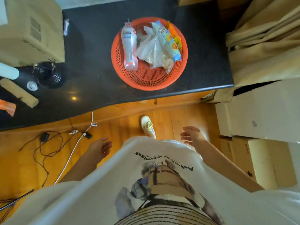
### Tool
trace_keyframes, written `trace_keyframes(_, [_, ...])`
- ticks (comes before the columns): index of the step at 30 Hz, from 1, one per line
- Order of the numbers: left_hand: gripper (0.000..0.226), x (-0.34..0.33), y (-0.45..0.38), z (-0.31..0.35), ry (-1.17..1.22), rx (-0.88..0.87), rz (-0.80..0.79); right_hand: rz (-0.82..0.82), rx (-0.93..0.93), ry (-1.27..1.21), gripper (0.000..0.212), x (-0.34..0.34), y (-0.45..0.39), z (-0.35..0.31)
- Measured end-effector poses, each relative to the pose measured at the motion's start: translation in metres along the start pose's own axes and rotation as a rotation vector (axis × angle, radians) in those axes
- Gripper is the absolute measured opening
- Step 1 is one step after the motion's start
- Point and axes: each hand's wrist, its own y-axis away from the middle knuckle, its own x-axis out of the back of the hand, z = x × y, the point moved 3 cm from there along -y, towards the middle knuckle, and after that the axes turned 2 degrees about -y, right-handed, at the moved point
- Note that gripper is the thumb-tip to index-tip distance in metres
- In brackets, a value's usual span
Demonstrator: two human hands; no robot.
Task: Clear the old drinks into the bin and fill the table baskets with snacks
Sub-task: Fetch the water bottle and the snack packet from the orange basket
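Note:
An orange mesh basket [146, 80] stands on the black stone table [97, 62], near its front edge. Inside it lies a clear drink bottle [129, 46] with a pink tint, on the left side. To its right are a clear plastic bag of snacks [152, 49], a light blue snack packet [168, 41] and an orange packet [174, 34]. My left hand [100, 147] hangs low over the floor with loose, spread fingers and holds nothing. My right hand [191, 134] is also low and apart from the table, fingers spread, holding nothing.
Cardboard boxes [30, 30] crowd the table's left end, with a dark jar [47, 73], a small white cap [32, 86] and a tan block [19, 93]. Cables [53, 143] trail over the wooden floor at left. White boxes [259, 114] and beige curtains [266, 30] stand at right.

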Motion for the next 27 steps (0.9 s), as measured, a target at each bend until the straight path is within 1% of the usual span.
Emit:
trace_keyframes(3, [0.014, -0.024, -0.002, 0.067, -0.073, -0.117, -0.013, 0.028, 0.017, -0.053, 0.013, -0.005, -0.010, -0.025])
trace_keyframes(7, [0.017, -0.067, -0.005, 0.149, -0.113, -0.283, -0.044, 0.067, 0.075, -0.093, 0.011, -0.011, -0.020, -0.069])
trace_keyframes(9, [0.016, -0.088, -0.010, 0.184, -0.140, -0.350, -0.068, 0.089, 0.148, -0.086, 0.010, -0.016, -0.030, -0.101])
trace_keyframes(12, [0.020, -0.120, -0.024, 0.225, -0.126, -0.414, -0.081, 0.141, 0.297, -0.033, 0.015, -0.024, -0.054, -0.160])
trace_keyframes(14, [0.026, -0.140, -0.037, 0.249, -0.117, -0.457, -0.060, 0.177, 0.409, 0.036, 0.013, -0.030, -0.071, -0.201])
trace_keyframes(15, [0.032, -0.150, -0.044, 0.260, -0.126, -0.486, -0.050, 0.200, 0.468, 0.088, 0.012, -0.034, -0.079, -0.220])
trace_keyframes(17, [0.051, -0.163, -0.059, 0.279, -0.158, -0.542, -0.009, 0.248, 0.583, 0.226, 0.020, -0.045, -0.093, -0.254])
trace_keyframes(19, [0.059, -0.173, -0.071, 0.295, -0.207, -0.593, 0.059, 0.271, 0.683, 0.360, 0.027, -0.061, -0.104, -0.279])
trace_keyframes(21, [0.056, -0.180, -0.081, 0.308, -0.282, -0.645, 0.117, 0.286, 0.737, 0.453, 0.033, -0.075, -0.112, -0.292])
trace_keyframes(23, [0.050, -0.187, -0.089, 0.316, -0.333, -0.691, 0.145, 0.341, 0.754, 0.578, 0.040, -0.085, -0.118, -0.295])
trace_keyframes(25, [0.048, -0.192, -0.096, 0.319, -0.366, -0.694, 0.176, 0.419, 0.764, 0.713, 0.047, -0.092, -0.123, -0.296])
trace_keyframes(27, [0.044, -0.194, -0.100, 0.321, -0.358, -0.675, 0.206, 0.469, 0.770, 0.787, 0.052, -0.097, -0.127, -0.295])
